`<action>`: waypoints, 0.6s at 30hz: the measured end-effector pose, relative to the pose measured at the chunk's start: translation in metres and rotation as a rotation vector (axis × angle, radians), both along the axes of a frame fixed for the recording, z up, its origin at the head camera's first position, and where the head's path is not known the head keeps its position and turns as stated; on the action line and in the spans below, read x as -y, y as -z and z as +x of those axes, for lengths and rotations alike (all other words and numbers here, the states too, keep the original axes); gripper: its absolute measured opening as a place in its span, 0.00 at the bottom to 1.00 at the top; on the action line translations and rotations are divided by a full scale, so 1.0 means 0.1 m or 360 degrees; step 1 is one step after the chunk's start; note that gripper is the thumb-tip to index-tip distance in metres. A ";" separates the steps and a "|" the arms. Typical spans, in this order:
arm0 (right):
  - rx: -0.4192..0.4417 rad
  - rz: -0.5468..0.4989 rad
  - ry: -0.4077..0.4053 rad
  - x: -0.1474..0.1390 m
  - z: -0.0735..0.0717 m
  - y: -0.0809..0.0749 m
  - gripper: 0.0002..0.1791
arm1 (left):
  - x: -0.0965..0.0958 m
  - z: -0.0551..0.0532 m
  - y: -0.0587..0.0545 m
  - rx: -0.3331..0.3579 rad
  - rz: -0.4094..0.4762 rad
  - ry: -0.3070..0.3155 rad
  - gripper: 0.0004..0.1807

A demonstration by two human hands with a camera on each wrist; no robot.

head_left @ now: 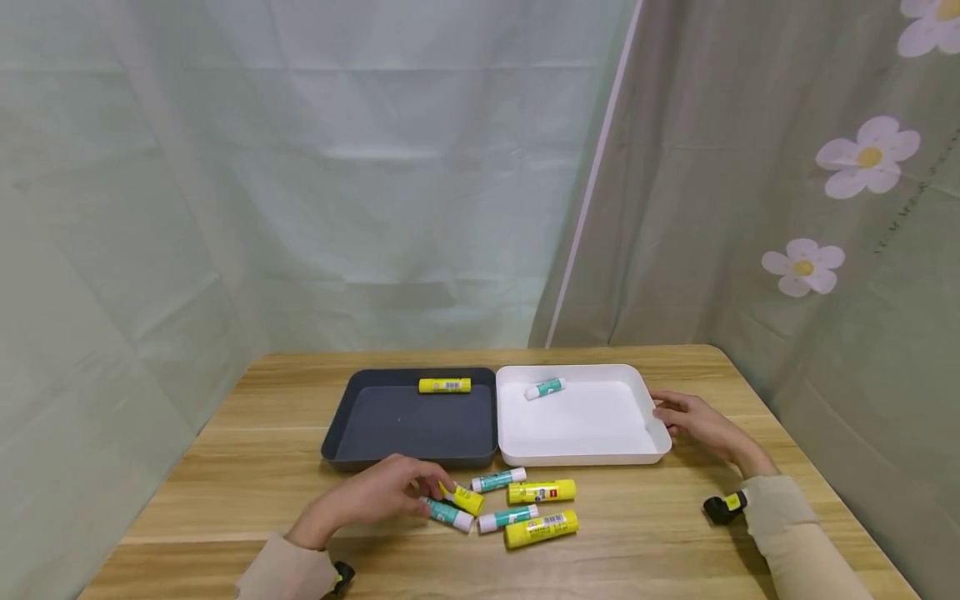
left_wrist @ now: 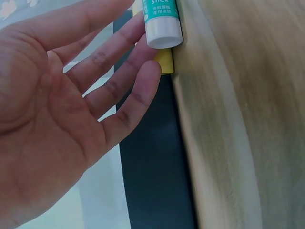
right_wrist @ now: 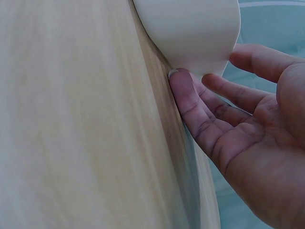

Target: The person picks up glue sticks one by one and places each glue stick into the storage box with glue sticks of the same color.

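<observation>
My left hand is over a loose group of glue sticks, its fingertips at a yellow glue stick. Beside it lies a teal and white glue stick, whose white cap shows close to the fingers in the left wrist view. These fingers are loosely bent, and the thumb tip is out of that view. At the right, my right hand touches the outer side of the white tray; its fingertips meet the tray wall in the right wrist view.
A dark grey tray stands left of the white one, holding a yellow glue stick. One teal glue stick lies in the white tray. Several more teal and yellow sticks lie on the wooden table. Curtains hang behind.
</observation>
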State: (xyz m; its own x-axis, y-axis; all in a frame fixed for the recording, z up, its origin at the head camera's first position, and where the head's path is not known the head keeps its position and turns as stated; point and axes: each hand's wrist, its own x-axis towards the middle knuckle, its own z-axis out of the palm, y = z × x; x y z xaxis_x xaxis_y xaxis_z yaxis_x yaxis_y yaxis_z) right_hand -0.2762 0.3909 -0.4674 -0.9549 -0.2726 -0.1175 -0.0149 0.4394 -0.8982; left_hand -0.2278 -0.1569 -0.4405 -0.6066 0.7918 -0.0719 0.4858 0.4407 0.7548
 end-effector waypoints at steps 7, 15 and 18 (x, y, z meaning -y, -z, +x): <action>0.0013 0.0024 0.0007 -0.02 -0.01 0.01 0.37 | -0.02 0.03 0.02 -0.0022 -0.0006 0.0012 0.14; 0.0008 0.0014 -0.0012 -0.03 -0.01 0.01 0.38 | -0.03 0.03 0.05 -0.0005 -0.0070 0.0006 0.16; 0.0004 0.0009 -0.0016 -0.03 -0.01 0.01 0.38 | -0.04 0.04 0.05 -0.0015 -0.0094 0.0014 0.17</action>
State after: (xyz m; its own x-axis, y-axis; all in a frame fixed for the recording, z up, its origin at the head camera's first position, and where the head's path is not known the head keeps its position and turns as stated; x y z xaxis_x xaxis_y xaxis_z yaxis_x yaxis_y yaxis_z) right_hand -0.2772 0.3941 -0.4682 -0.9517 -0.2817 -0.1217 -0.0170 0.4442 -0.8958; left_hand -0.2242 -0.1533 -0.4454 -0.6004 0.7917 -0.1129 0.4970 0.4799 0.7229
